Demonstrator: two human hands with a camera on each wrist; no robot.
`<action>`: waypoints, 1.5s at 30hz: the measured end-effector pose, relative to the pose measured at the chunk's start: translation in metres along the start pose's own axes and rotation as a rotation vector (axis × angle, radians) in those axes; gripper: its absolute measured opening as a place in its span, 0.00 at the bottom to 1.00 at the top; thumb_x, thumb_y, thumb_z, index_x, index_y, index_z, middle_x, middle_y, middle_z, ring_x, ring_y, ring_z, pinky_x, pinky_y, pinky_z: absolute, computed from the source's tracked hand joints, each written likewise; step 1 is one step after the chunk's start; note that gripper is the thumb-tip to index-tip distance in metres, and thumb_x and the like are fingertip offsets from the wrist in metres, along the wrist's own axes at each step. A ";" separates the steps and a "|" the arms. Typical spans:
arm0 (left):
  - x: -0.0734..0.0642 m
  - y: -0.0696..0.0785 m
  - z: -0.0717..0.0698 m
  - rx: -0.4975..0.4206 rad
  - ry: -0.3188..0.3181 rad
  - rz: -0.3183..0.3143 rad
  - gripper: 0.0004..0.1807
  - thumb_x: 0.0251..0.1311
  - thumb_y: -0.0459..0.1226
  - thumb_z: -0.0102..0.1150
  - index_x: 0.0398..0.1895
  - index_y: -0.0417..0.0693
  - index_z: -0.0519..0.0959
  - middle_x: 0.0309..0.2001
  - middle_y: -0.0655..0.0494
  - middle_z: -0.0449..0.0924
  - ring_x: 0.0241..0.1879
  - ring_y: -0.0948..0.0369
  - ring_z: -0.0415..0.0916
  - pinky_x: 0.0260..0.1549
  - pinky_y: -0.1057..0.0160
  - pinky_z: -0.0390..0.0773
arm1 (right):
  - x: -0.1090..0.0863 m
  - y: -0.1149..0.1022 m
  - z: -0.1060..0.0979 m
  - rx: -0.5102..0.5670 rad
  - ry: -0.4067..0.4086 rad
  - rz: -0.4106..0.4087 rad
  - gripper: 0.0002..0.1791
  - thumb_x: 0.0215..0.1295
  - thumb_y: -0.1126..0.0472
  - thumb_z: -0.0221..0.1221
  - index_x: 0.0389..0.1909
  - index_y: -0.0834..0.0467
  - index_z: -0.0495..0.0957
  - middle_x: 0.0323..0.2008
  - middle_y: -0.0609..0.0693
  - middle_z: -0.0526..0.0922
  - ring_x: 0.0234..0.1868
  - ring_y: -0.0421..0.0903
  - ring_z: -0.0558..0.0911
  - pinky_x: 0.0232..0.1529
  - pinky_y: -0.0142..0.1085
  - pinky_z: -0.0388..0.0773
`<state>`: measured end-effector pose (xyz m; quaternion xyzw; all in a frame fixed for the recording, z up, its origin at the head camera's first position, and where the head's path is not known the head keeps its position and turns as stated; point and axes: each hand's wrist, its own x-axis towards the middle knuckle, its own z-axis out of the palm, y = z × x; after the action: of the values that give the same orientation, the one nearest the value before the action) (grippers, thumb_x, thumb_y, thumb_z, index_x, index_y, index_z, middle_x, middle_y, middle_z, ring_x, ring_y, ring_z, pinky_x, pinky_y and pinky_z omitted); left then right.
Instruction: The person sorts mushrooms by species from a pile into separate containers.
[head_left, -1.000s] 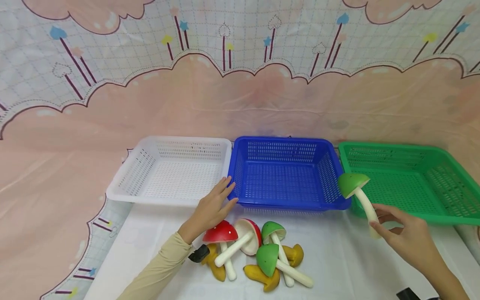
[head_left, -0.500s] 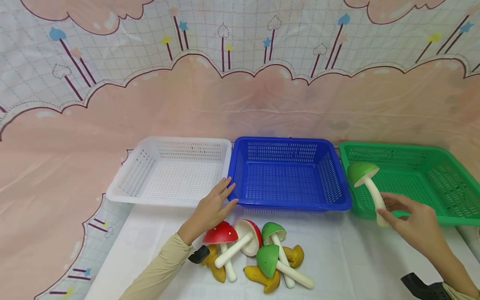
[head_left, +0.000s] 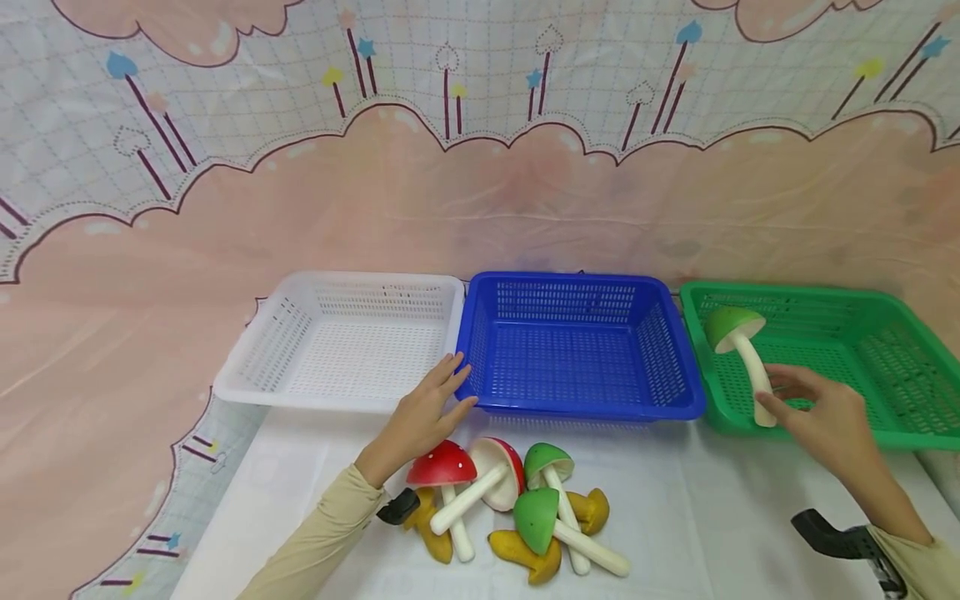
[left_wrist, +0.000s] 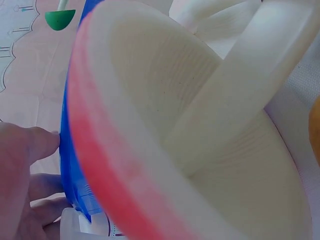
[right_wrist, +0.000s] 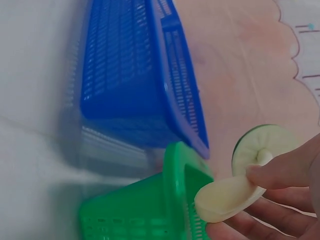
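Observation:
A green-capped toy mushroom [head_left: 752,371] is pinched by its white stem in my right hand [head_left: 821,417], over the near left part of the green basket [head_left: 810,292]. Its cap points up and away; the right wrist view shows the stem's end [right_wrist: 220,202] near the basket rim. My left hand [head_left: 423,412] has its fingers extended, fingertips at the near left corner of the blue basket [head_left: 577,412]. Just below that hand lie two red-capped mushrooms [head_left: 444,465], two green-capped mushrooms [head_left: 536,521] and several brown mushrooms [head_left: 525,557]. One red cap [left_wrist: 120,165] fills much of the left wrist view.
The white basket [head_left: 255,396] stands at the left of the row, with the blue one in the middle and the green one at the right. A white cloth [head_left: 690,517] covers the table. Behind hangs a printed pink backdrop [head_left: 525,200].
My right hand has carried the green-capped mushroom forward and slightly right, from the green basket's near left corner to over its inside. The left hand has stayed in place.

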<state>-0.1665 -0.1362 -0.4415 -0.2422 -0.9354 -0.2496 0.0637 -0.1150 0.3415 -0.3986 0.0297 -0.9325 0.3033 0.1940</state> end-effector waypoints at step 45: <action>-0.004 0.000 0.002 -0.002 -0.020 0.000 0.30 0.65 0.47 0.54 0.65 0.39 0.67 0.71 0.47 0.56 0.72 0.54 0.47 0.63 0.52 0.59 | 0.038 0.037 0.033 -0.081 -0.320 0.149 0.23 0.56 0.65 0.63 0.45 0.80 0.71 0.31 0.69 0.81 0.18 0.46 0.80 0.23 0.39 0.75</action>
<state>-0.1632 -0.1374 -0.4440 -0.2448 -0.9357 -0.2482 0.0539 -0.1678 0.3547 -0.4292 0.0009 -0.9625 0.2706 0.0212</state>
